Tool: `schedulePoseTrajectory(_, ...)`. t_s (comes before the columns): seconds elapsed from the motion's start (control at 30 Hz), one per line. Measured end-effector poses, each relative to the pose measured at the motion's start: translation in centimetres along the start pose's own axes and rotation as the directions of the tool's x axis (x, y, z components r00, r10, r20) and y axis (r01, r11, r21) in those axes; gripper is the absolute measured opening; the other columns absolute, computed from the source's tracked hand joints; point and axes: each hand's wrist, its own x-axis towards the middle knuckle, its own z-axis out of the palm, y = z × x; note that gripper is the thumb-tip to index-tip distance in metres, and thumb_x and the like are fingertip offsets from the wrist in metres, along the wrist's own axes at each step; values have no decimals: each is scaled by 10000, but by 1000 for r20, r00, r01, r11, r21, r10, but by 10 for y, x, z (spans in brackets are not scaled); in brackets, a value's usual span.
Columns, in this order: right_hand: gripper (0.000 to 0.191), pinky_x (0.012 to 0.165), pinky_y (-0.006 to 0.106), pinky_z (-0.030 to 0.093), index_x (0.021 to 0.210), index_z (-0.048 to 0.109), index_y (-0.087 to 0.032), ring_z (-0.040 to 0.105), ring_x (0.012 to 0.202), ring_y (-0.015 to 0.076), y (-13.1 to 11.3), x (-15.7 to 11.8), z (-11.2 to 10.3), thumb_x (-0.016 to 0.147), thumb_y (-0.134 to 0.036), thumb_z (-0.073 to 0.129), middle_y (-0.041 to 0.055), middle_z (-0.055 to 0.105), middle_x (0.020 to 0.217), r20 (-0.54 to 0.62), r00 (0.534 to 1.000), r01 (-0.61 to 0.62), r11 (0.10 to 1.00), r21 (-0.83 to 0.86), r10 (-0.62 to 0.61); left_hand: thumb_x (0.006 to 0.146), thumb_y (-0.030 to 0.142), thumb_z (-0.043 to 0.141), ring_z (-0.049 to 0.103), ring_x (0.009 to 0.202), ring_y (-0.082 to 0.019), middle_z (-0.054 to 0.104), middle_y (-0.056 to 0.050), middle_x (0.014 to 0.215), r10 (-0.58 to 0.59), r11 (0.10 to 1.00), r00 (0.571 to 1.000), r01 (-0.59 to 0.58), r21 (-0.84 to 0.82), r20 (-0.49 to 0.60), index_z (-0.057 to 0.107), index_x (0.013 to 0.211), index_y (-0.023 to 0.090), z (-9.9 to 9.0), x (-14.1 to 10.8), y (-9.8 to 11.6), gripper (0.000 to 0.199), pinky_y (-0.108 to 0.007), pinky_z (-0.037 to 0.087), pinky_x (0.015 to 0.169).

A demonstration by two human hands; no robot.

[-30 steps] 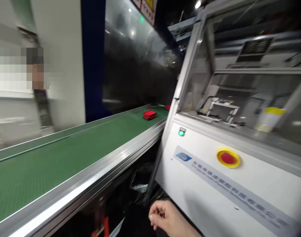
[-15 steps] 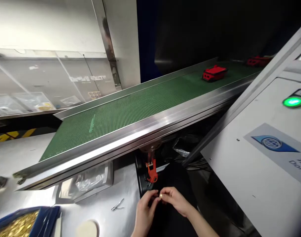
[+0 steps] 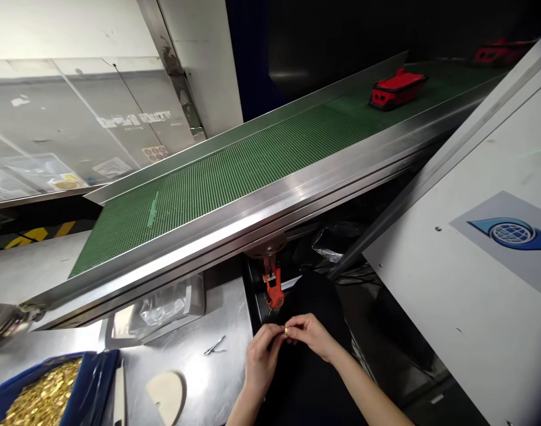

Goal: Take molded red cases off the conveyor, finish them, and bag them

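Both my hands meet above my dark-clothed lap, at the edge of a metal bench. My right hand (image 3: 313,337) pinches a tiny gold-coloured piece (image 3: 286,332) between thumb and fingertips. The fingers of my left hand (image 3: 262,354) are closed at the other side of this piece and touch it or nearly so; whether they grip it is too small to tell. Just beyond the hands, an orange tool-like part (image 3: 275,294) hangs below the conveyor. Left of my left hand, small silver pliers or tweezers (image 3: 215,346) lie on the bench (image 3: 228,316).
A green conveyor belt (image 3: 226,171) slopes across, carrying red cases with black trim (image 3: 397,89). A blue-lined bin (image 3: 90,378) holds many gold pieces (image 3: 44,395). Nearby lie a beige rounded plate (image 3: 167,395) and a white-handled tool (image 3: 119,393). A white cabinet (image 3: 412,260) stands right.
The view has shifted, so the bin and bench show more fully. My hands stay together, fingers pinched, and the tiny gold piece appears slightly turned.
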Motion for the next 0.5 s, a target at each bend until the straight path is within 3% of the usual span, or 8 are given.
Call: schedulePoseTrajectory(0.5, 336, 657, 262, 478, 920, 756, -152, 653, 705, 141, 0, -3, 0, 820, -466, 817, 15, 699, 761, -17, 999, -36, 999, -19, 36, 1008, 132, 533, 719, 868, -164, 725, -54, 966, 63, 996, 998, -63, 66, -4, 696, 1057, 224, 2, -3, -3, 194, -255, 600, 759)
